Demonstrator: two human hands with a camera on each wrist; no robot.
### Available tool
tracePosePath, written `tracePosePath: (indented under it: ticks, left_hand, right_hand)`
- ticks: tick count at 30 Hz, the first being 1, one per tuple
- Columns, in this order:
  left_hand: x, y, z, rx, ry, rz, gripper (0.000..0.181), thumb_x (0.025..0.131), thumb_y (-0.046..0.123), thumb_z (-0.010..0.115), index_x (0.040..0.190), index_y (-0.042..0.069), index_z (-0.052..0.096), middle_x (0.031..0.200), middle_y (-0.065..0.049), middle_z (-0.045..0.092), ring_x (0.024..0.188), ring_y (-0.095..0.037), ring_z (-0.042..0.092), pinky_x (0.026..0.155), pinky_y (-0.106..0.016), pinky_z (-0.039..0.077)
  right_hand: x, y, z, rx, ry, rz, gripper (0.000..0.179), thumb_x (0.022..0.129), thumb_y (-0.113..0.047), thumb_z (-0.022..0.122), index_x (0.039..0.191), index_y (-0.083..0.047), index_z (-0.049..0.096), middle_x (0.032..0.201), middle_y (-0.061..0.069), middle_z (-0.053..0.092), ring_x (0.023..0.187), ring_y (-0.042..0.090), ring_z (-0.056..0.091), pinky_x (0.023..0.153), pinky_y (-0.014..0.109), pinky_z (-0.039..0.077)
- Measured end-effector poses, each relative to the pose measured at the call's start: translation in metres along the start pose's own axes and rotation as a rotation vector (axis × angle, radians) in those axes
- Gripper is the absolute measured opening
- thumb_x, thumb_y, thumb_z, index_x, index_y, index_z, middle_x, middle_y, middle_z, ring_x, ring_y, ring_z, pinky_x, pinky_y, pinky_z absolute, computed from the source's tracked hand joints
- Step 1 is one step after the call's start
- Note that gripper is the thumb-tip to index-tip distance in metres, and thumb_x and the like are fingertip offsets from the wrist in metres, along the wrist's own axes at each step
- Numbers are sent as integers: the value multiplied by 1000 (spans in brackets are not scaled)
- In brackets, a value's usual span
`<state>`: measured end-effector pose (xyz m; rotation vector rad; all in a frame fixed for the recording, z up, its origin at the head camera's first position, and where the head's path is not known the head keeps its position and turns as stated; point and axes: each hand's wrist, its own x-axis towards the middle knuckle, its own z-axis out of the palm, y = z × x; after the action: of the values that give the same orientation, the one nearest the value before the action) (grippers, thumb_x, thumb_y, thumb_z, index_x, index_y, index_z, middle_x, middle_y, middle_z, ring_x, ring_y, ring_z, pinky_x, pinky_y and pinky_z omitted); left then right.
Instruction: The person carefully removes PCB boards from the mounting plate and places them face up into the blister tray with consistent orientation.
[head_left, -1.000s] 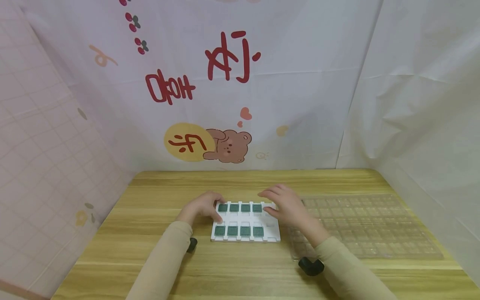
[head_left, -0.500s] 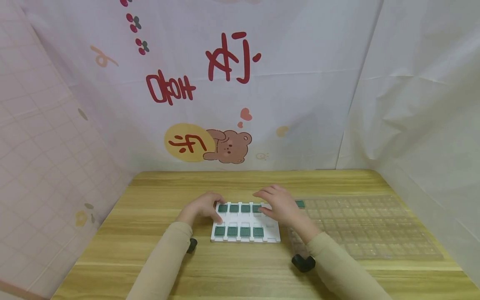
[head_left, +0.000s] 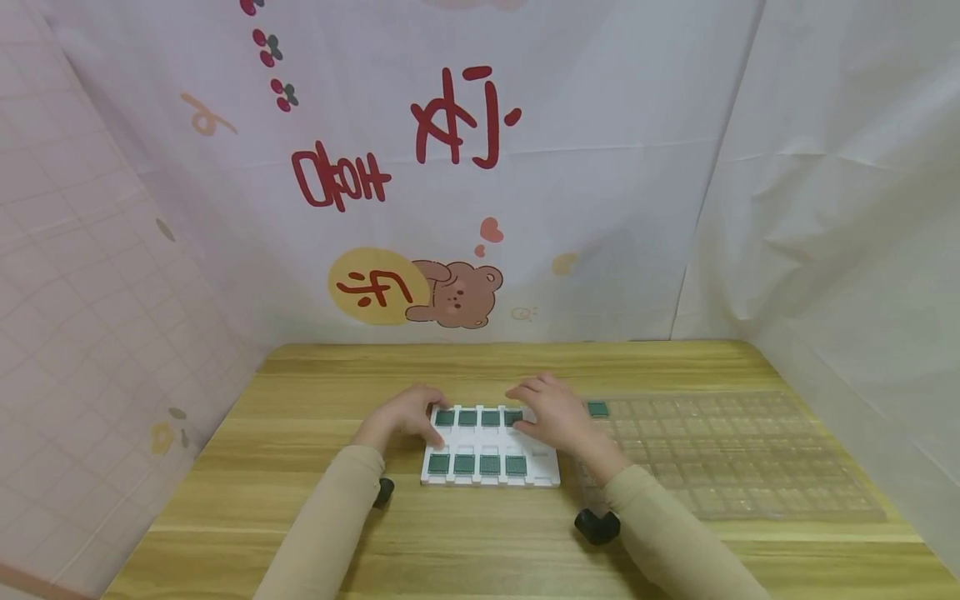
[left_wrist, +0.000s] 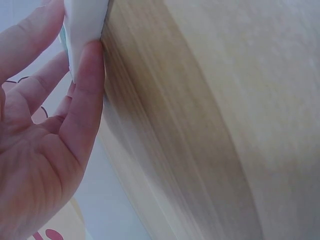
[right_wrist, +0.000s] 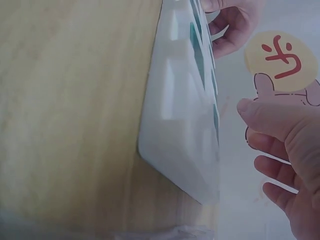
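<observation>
A white tray (head_left: 483,437) lies on the table with green square chips in two rows. My left hand (head_left: 408,412) grips its left end; the left wrist view has the fingers (left_wrist: 84,95) against the tray edge. Over the tray's back right part hovers my right hand (head_left: 557,414), thumb and fingers apart, near the last green chip (head_left: 513,417) of the back row. Nothing is between those fingers (right_wrist: 272,117) in the right wrist view, where they stand apart from the tray. The hand partly covers the tray's right end.
To the right is a large clear compartment tray (head_left: 720,450). One green chip (head_left: 597,408) sits in its back left compartment. Dark wrist mounts (head_left: 597,527) hang below both sleeves. A printed cloth (head_left: 600,208) stands behind the wooden table (head_left: 480,550).
My right hand has moved left from the clear tray's edge toward the back row of the white tray, uncovering the chip in the clear tray. The left hand stays put.
</observation>
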<state>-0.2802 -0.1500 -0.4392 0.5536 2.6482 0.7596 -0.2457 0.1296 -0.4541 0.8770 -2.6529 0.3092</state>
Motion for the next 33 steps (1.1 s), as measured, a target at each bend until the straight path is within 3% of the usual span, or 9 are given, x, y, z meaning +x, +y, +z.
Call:
tracePosePath:
  ticks: [33]
  left_hand:
    - [1, -1, 0, -9, -2, 32, 57, 67, 10, 92, 118, 6, 67, 120, -6, 61, 113, -25, 52, 101, -44, 41]
  right_hand:
    - [6, -3, 18, -40, -92, 56, 33, 80, -29, 84, 107, -15, 74, 107, 1, 69, 103, 23, 59, 89, 41, 49]
